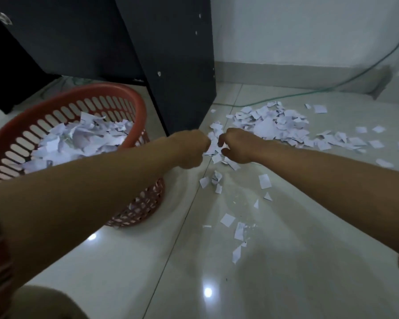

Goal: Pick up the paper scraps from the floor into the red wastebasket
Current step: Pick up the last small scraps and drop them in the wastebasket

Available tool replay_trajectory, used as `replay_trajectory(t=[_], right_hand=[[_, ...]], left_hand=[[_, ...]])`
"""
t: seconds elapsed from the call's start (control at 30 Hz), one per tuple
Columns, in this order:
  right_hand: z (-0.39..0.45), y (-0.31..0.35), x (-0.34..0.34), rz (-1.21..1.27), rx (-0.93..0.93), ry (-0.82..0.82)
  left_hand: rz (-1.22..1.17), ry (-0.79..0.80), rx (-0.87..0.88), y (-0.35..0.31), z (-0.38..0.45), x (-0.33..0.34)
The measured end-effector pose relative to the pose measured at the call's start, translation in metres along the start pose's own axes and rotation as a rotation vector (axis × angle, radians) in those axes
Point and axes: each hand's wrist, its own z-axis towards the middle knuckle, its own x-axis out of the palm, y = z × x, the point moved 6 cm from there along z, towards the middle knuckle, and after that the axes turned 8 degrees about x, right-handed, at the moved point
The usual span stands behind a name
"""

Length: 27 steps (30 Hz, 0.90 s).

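- Head view: both arms are reaching forward over the glossy tiled floor (274, 261), the two hands nearly meeting at the near edge of the paper scraps (272, 125).
- The left hand (191, 149) is curling into a fist; whether it is holding any paper, I cannot tell.
- The right hand (236, 145) is curling its fingers down onto the small scraps beneath it, seemingly gathering them, though the grip itself is hidden.
- The main heap of scraps is lying just beyond the right hand, with loose pieces trailing off to the right and toward the camera.
- The red wastebasket (134, 97) is sitting on the floor to the left, partly under the left forearm, already holding a mound of paper.
- A black cabinet (171, 54) is standing just behind the wastebasket, and a green cable (332, 85) is running along the wall.
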Motion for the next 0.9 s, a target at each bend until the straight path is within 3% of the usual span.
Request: replay_trajectory(t=[0.07,0.2,0.43,0.67,0.9], right_hand=[[0.013,-0.014,0.022,-0.021,-0.004,0.034],[0.043,-0.024,0.056,-0.049,-0.01,0.078],[0.106,-0.023,0.086,-0.01,0.046,-0.022],[0.15,-0.007,0.116,0.032,0.134,0.194],[0.12,-0.012,0.14,-0.055,-0.014,0.261]], left_hand=[[0.024,0.131,0.016,0.0,0.023,0.026],[-0.059,0.212,-0.048,0.014,0.055,0.062],[-0.324,0.151,-0.153,0.024,0.076,0.127],[-0.477,0.072,-0.184,0.024,0.071,0.16],[-0.512,0.073,-0.216,0.022,0.051,0.163]])
